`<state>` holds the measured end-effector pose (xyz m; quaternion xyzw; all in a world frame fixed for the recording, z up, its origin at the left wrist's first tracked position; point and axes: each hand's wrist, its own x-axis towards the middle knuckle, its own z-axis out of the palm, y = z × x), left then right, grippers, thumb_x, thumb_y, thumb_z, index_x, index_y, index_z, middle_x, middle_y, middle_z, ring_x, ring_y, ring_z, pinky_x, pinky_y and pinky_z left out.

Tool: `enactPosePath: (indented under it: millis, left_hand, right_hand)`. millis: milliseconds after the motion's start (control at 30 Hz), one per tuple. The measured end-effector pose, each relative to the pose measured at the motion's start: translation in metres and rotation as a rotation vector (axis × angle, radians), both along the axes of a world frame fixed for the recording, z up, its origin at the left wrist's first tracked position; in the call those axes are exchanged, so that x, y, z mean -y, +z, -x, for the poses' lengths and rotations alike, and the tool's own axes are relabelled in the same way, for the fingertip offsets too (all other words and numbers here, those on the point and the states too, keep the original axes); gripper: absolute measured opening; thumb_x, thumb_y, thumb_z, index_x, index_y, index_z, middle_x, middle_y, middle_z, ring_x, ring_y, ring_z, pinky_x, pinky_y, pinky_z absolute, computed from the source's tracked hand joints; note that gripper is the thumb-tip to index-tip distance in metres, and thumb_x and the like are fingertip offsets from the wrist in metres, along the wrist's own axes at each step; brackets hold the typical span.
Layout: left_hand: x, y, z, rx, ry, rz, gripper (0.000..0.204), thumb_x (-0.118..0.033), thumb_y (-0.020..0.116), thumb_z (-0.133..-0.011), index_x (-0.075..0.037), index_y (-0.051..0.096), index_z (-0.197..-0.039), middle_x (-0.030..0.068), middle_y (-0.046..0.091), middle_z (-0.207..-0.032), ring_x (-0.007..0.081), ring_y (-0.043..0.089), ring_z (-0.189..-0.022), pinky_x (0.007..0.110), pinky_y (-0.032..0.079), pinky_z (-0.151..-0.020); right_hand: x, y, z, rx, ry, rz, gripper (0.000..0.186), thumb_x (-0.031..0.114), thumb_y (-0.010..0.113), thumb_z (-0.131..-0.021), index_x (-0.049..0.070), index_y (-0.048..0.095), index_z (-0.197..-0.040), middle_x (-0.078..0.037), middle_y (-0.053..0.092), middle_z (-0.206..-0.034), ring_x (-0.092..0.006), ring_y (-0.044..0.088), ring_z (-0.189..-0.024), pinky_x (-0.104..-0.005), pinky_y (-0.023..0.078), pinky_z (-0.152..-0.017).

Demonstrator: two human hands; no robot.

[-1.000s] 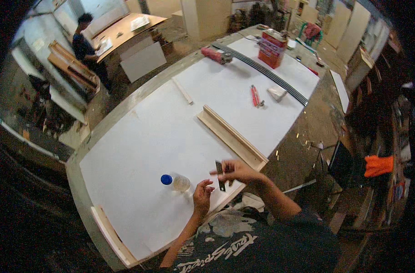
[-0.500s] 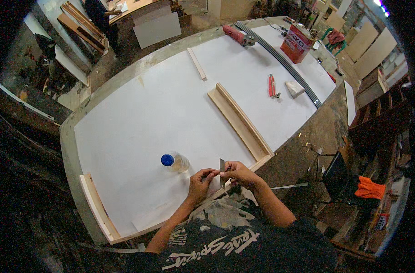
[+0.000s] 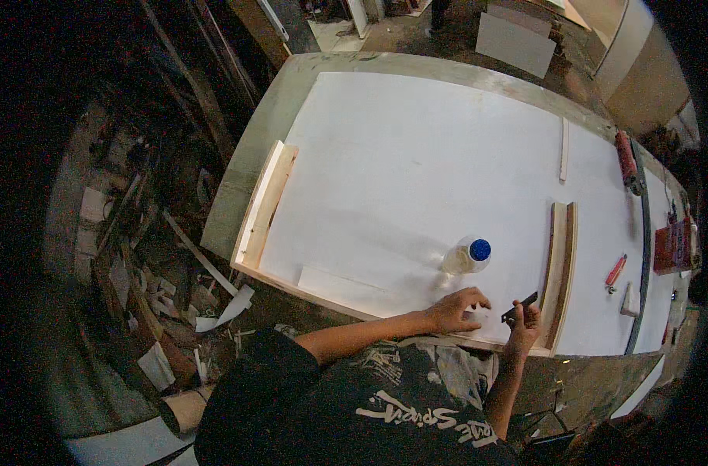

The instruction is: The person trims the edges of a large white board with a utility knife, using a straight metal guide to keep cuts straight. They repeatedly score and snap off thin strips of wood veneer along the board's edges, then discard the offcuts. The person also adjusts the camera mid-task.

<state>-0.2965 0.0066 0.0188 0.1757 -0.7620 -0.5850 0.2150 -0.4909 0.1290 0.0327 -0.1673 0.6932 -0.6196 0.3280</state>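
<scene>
Near the front edge of a large white board [image 3: 400,155] on a workbench, my left hand [image 3: 452,312] is curled with thumb and fingers apart, holding nothing visible. Just right of it, my right hand [image 3: 525,325] grips a dark, flat metal blade [image 3: 529,299], tilted diagonally. Behind my left hand stands a clear plastic bottle with a blue cap [image 3: 479,250]. A long wooden channel [image 3: 567,272] lies just beyond my right hand. Another wooden channel [image 3: 260,202] runs along the board's left end, joined to a thin strip along the front edge.
On the right lie a thin wooden strip [image 3: 563,147], red angle grinder [image 3: 626,159], red cutter [image 3: 617,269], white chunk [image 3: 629,301], dark long strips [image 3: 640,256] and red can [image 3: 668,248]. Scrap pieces [image 3: 160,365] litter the left floor. A person's dark legs [image 3: 437,15] show behind the bench.
The head view has swung left, showing more floor scraps. My hands met at the blade half a second ago; now my left hand is separated from it, while my right keeps hold.
</scene>
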Motion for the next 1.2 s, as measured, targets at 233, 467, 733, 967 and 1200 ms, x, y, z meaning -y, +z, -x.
enactPosePath:
  millis: [233, 467, 733, 967, 1200]
  left_hand:
    - [-0.007, 0.004, -0.038, 0.279, -0.095, 0.472, 0.085, -0.059, 0.079, -0.076, -0.001, 0.056, -0.134, 0.0198, 0.058, -0.13, 0.0382, 0.059, -0.117, 0.049, 0.049, -0.1]
    - [-0.016, 0.024, -0.024, 0.526, -0.255, 0.539, 0.104, -0.051, 0.088, -0.064, 0.005, 0.047, -0.141, 0.02, 0.055, -0.132, 0.0384, 0.055, -0.122, 0.049, 0.048, -0.102]
    - [-0.042, 0.025, -0.022, 0.537, -0.174, 0.581, 0.103, -0.022, 0.088, -0.061, 0.007, 0.04, -0.147, 0.0218, 0.052, -0.138, 0.0392, 0.051, -0.128, 0.05, 0.044, -0.108]
    - [-0.051, 0.021, -0.041, 0.414, -0.129, 0.425, 0.098, -0.007, 0.075, -0.07, -0.002, 0.031, -0.157, 0.0208, 0.043, -0.154, 0.0372, 0.041, -0.144, 0.052, 0.031, -0.12]
    - [-0.071, 0.028, -0.056, 0.655, -0.03, 0.651, 0.089, -0.007, 0.066, -0.082, -0.005, 0.025, -0.162, 0.0181, 0.042, -0.156, 0.0355, 0.043, -0.142, 0.056, 0.03, -0.119]
  right_hand:
    - [-0.001, -0.019, 0.001, -0.087, 0.197, 0.009, 0.017, 0.015, 0.076, -0.095, 0.001, 0.066, -0.096, -0.001, 0.064, -0.076, -0.0089, 0.056, -0.063, -0.0264, 0.046, -0.058]
    - [-0.008, -0.018, 0.005, -0.141, 0.296, -0.094, 0.024, 0.019, 0.078, -0.094, 0.0, 0.065, -0.094, -0.003, 0.064, -0.076, -0.0101, 0.058, -0.064, -0.0276, 0.047, -0.058]
    - [-0.018, -0.016, 0.012, -0.213, 0.225, -0.082, 0.024, 0.02, 0.079, -0.093, 0.0, 0.066, -0.094, -0.003, 0.065, -0.076, -0.0099, 0.057, -0.063, -0.0274, 0.046, -0.058]
    - [-0.026, -0.013, 0.011, -0.221, 0.136, -0.09, 0.025, 0.023, 0.078, -0.093, 0.001, 0.066, -0.093, -0.002, 0.064, -0.078, -0.0099, 0.056, -0.07, -0.0274, 0.045, -0.064]
    - [-0.027, -0.018, 0.006, -0.424, 0.022, -0.108, 0.025, 0.025, 0.075, -0.096, 0.001, 0.066, -0.096, -0.002, 0.063, -0.079, -0.0115, 0.055, -0.07, -0.0299, 0.048, -0.067]
